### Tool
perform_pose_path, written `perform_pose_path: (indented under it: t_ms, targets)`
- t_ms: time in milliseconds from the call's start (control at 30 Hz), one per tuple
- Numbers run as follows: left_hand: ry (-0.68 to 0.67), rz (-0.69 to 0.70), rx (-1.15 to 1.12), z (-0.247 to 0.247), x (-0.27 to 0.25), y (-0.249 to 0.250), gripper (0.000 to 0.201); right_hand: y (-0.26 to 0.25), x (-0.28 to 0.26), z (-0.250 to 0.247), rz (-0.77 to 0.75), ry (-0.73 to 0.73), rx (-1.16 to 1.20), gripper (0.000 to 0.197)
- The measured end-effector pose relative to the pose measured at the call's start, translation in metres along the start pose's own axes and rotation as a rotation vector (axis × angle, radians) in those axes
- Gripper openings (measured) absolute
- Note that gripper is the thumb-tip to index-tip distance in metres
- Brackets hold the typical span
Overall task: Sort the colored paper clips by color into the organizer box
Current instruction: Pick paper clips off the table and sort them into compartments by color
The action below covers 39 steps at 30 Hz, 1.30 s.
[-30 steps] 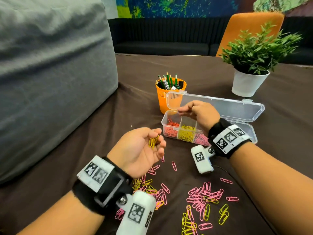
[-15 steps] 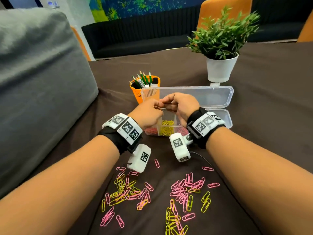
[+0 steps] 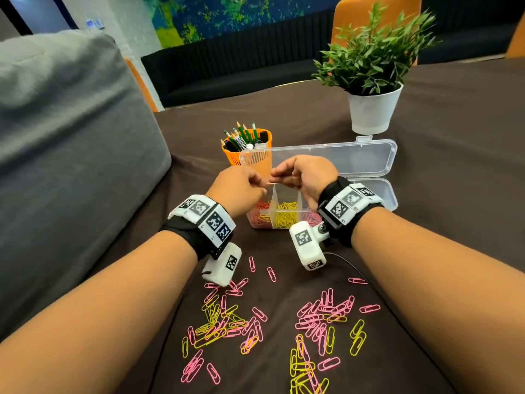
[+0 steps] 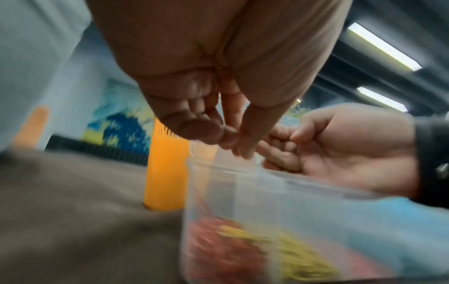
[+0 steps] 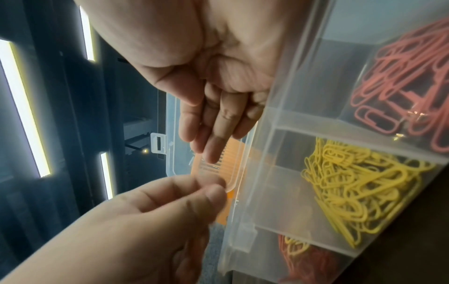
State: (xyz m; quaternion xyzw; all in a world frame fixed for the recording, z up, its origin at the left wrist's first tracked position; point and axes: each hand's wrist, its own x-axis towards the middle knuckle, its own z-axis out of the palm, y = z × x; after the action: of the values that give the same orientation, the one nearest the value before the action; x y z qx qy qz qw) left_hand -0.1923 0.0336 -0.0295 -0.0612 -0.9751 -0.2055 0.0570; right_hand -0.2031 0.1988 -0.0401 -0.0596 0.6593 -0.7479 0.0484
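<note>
the clear organizer box (image 3: 377,194) sits open mid-counter, red, yellow and pink clips in separate compartments. loose pink and yellow paper clips (image 3: 318,317) lie scattered nearer. left hand (image 3: 238,189) and right hand (image 3: 306,174) meet above the box, fingers curled together; whether they pinch anything, i cannot tell.

organizer box (image 3: 369,166): clear plastic you can see through, smooth and faintly glossy, slightly frosted at the dividers
paper clips (image 3: 321,311): smooth coated finish in pink and yellow, a light sheen
table cover (image 3: 440,166): brown cloth before you, matt, softly creased
pencil cup (image 3: 235,159): orange plastic, slotted wall
plant pot (image 3: 372,112): white, smooth, satin
cushion (image 3: 71,137): grey woven cloth, matt
wrist straps (image 3: 184,231): black fabric on your wrists
</note>
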Motion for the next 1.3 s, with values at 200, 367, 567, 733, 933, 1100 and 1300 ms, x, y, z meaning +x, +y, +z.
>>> perform_pose_path:
  t_ms: [200, 367, 567, 733, 933, 1100, 1300]
  targets:
    - [-0.436, 0.178, 0.475, -0.016, 0.023, 0.014, 0.014, -0.004, -0.001, 0.003, 0.054, 0.032, 0.065, 0.038]
    - [-0.572, 0.246, 0.655, -0.015, 0.033, 0.029, 0.022, -0.006, -0.002, 0.003, 0.055, 0.02, 0.043, 0.04]
    - [-0.587, 0.265, 0.723, -0.013, 0.035, 0.029, 0.024, -0.01, 0.0, 0.006, 0.117, 0.05, 0.104, 0.036]
    - [-0.496, 0.145, 0.525, -0.027, 0.042, 0.016, 0.013, -0.008, 0.0, 0.004, 0.109, 0.068, 0.104, 0.032]
    - [-0.543, -0.039, -0.015, -0.031, 0.046, 0.011, 0.033, -0.004, 0.0, 0.003, 0.076, 0.095, 0.098, 0.03]
    - [-0.438, 0.023, 0.099, -0.027, 0.047, 0.015, 0.026, -0.007, -0.002, 0.005, 0.078, 0.095, 0.102, 0.026]
    - [-0.439, 0.193, 0.491, -0.023, 0.04, 0.013, 0.02, -0.003, 0.001, 0.005, 0.088, 0.107, 0.123, 0.03]
